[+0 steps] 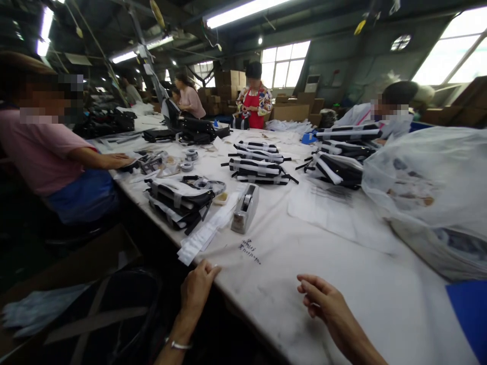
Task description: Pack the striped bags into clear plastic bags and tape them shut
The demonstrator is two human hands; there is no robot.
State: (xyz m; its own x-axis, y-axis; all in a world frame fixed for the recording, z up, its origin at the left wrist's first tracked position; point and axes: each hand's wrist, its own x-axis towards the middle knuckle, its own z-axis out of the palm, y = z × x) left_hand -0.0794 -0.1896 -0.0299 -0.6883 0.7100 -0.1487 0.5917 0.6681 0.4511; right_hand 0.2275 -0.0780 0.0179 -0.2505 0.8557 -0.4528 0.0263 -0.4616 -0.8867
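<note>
My left hand point(198, 285) is at the near edge of the white-covered table point(274, 284), thumb and fingers pinched together; whatever they hold, if anything, is too small to make out. Just beyond it lie white paper-like strips point(205, 230), reaching to the table's edge. My right hand point(319, 296) hovers over the table, fingers loosely bent and apart, with nothing in it. Between and beyond my hands stands a grey tape dispenser point(244, 210). Handwritten marks point(249, 252) show on the table cover in front of it.
Bundled black bags with white wrapping form a near stack point(178, 200), a middle stack point(261, 165) and a right stack point(338, 162). A large clear plastic bag point(429, 172) bulges at the right, above a blue sheet point(470, 314). Several people work around the table; an open carton point(114, 248) is below left.
</note>
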